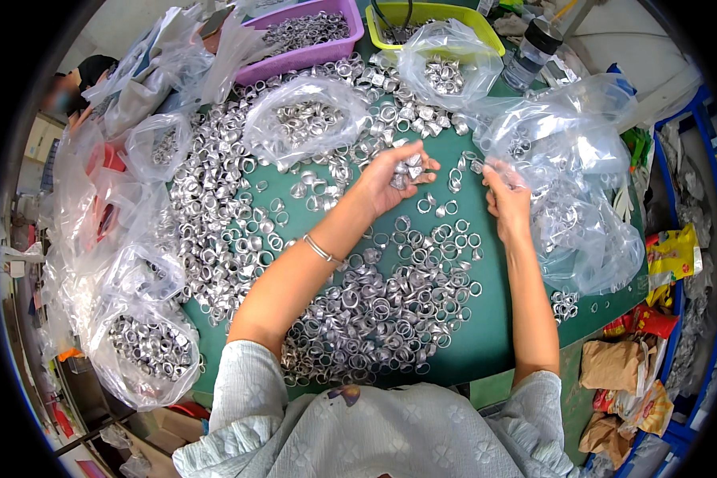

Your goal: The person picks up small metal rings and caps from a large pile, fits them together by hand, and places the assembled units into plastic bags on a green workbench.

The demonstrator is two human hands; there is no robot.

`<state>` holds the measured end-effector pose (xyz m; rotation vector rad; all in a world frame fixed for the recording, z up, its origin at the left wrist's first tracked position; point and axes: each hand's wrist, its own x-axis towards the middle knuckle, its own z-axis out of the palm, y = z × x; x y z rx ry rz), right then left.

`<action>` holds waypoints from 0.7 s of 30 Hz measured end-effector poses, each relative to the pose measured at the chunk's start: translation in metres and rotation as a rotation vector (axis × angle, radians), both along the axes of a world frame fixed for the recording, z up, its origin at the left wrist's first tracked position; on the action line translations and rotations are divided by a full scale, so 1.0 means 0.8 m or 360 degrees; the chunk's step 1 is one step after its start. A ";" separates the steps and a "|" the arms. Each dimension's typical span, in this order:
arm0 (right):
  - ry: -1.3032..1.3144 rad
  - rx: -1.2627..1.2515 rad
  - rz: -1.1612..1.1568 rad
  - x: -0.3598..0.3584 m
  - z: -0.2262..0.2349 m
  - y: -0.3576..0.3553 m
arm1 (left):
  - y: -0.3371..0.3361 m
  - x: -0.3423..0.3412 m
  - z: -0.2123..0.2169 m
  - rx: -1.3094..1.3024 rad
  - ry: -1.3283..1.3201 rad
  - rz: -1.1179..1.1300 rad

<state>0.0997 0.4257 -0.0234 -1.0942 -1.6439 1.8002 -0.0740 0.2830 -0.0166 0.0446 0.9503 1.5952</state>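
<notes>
Left hand half-curled, cupping silver-coloured rings. Right hand, at its 3 o'clock: fingers curled beside clear bag; contents indeterminable. Loose rings: counter, 6 o'clock.

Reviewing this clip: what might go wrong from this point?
- The left hand cups several metal rings in partly open fingers, so some might drop onto the table.
- The near pile of loose rings lies close to the person's shirt; a brush could push some off the edge.
- The right hand is beside a crumpled clear bag, which might snag.
</notes>
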 end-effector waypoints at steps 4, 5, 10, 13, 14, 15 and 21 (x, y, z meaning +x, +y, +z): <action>-0.0704 0.1568 0.0039 -0.014 -0.031 0.010 | -0.008 0.013 -0.004 0.0030 -0.0236 0.0060; -0.0671 0.1605 0.0028 -0.016 -0.030 0.008 | -0.011 0.017 -0.001 0.0031 -0.0282 0.0055; -0.0216 0.1553 0.0021 -0.002 0.003 -0.025 | -0.046 0.048 0.026 0.0109 -0.0415 0.0035; -0.0060 0.0379 0.0282 0.014 0.060 -0.105 | -0.099 0.078 0.048 0.0275 -0.0630 0.0060; 0.0185 0.0728 0.0443 0.017 0.064 -0.128 | -0.119 0.091 0.054 0.0338 -0.0712 0.0056; 0.0241 0.0956 0.0547 0.014 0.075 -0.159 | -0.142 0.104 0.054 0.0361 -0.0782 0.0092; 0.0325 0.1689 0.1101 -0.008 0.078 -0.282 | -0.257 0.144 0.056 0.0494 -0.0892 0.0746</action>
